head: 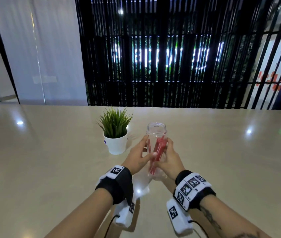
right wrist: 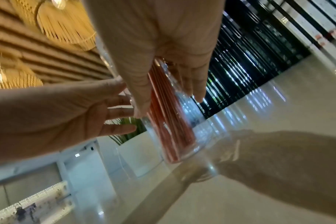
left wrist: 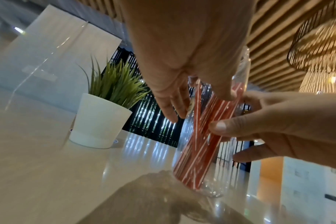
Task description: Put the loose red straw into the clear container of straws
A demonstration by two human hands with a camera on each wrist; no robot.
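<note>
Tilted over the table, a clear container (head: pixel 156 129) has its base low and its open mouth pointing away from me. Inside it is a bundle of red-and-white straws (head: pixel 159 148); one red straw (head: pixel 148 145) leans apart from the bundle at the container's left wall. My left hand (head: pixel 137 158) touches the left side with straight fingers, its thumb laid across the front. My right hand (head: pixel 168 157) grips the right side. In the left wrist view the right hand (left wrist: pixel 278 121) has thumb and fingers curled round the container (left wrist: pixel 211 192). No straw lies loose on the table.
A green plant in a white pot (head: pixel 116 145) stands just left of the container, close behind my left fingers. The glossy beige table (head: pixel 50 160) stretches wide on both sides. A black slatted screen rises beyond the far edge.
</note>
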